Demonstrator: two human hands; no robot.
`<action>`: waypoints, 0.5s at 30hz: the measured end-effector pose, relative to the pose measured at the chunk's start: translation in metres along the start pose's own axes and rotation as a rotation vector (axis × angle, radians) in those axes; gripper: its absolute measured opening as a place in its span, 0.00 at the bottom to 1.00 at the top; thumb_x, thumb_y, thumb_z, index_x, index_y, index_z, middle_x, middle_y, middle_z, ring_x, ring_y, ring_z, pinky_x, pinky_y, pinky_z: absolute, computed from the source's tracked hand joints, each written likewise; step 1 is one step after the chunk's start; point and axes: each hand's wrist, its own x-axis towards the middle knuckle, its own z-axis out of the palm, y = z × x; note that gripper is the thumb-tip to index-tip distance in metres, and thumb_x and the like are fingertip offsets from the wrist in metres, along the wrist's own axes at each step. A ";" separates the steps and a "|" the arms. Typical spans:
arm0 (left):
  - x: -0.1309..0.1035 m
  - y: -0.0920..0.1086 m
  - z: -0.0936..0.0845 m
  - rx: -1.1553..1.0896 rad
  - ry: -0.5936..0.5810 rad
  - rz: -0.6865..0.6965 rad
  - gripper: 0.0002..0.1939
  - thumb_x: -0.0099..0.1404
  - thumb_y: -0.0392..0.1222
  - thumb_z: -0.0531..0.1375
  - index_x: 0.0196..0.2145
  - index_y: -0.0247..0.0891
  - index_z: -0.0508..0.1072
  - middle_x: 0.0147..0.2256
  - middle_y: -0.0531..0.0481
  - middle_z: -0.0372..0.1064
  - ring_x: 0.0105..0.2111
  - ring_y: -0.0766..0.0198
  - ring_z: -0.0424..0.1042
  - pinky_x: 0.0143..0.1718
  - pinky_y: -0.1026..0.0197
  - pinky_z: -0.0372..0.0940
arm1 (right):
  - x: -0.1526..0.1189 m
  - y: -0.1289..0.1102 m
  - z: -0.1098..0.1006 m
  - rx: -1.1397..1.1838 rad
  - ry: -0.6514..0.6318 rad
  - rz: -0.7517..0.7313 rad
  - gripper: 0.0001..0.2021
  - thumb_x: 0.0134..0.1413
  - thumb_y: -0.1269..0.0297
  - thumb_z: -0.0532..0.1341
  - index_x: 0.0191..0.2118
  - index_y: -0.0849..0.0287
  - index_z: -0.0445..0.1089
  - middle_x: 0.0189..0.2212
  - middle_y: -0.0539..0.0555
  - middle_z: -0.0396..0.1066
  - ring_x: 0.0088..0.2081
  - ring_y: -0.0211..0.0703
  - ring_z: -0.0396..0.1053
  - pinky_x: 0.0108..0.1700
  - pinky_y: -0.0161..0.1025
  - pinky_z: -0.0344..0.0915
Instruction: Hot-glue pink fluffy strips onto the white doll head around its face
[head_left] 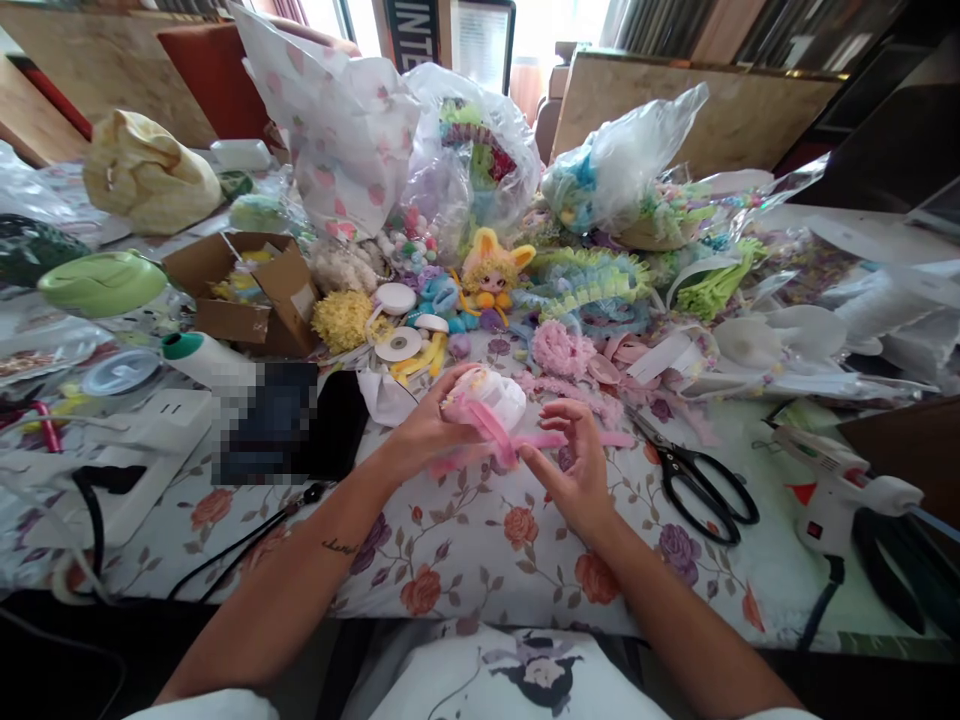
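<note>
Left hand (pixel 441 408), the person's own, grasping a white bundle (pixel 506 398) between thumb and fingers, raised above the flowered cloth (pixel 465 540) near the middle of the table. A pink ribbon (pixel 487 418) passes over the near side of the bundle. Right hand (pixel 576 455): thumb against the ribbon where its strands appear to meet, fingers curved above; from where I stand, I cannot tell whether they pinch it. One ribbon tail runs out to the right beyond the right hand; another stretch shows below the left wrist.

Points of good practice, in my judgement: the left grip is best firm enough to stop the bundle turning, yet light, since the white stuff looks soft and would probably crease. The ribbon is best laid flat, with the meeting point pinned under a fingertip while the strands are drawn evenly; a twist or a slack loop seems the likeliest fault. Both tails need to be kept clear of the fluffy pink yarn (pixel 562 348) just beyond, where they might snag. Scissors (pixel 670 450) lie to the right, a glue gun (pixel 817 465) farther out.
</note>
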 end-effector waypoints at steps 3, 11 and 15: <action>0.001 0.002 0.004 0.261 0.188 0.197 0.40 0.43 0.44 0.73 0.53 0.44 0.63 0.54 0.45 0.62 0.52 0.52 0.65 0.51 0.55 0.63 | -0.003 -0.006 0.008 -0.167 0.028 -0.049 0.15 0.51 0.60 0.65 0.41 0.52 0.61 0.39 0.54 0.66 0.41 0.48 0.67 0.43 0.46 0.65; -0.002 0.003 0.006 0.460 0.226 0.287 0.40 0.44 0.45 0.72 0.54 0.42 0.63 0.54 0.44 0.63 0.53 0.50 0.64 0.53 0.53 0.60 | 0.001 -0.015 0.028 -0.294 -0.092 0.126 0.14 0.48 0.65 0.63 0.36 0.53 0.55 0.30 0.48 0.65 0.31 0.42 0.67 0.33 0.39 0.63; -0.003 0.004 0.000 0.369 0.136 0.239 0.41 0.45 0.45 0.72 0.55 0.43 0.62 0.54 0.44 0.63 0.51 0.51 0.66 0.52 0.53 0.61 | -0.003 -0.024 0.023 -0.202 -0.141 0.083 0.10 0.53 0.71 0.56 0.40 0.53 0.58 0.28 0.47 0.65 0.30 0.39 0.66 0.32 0.37 0.63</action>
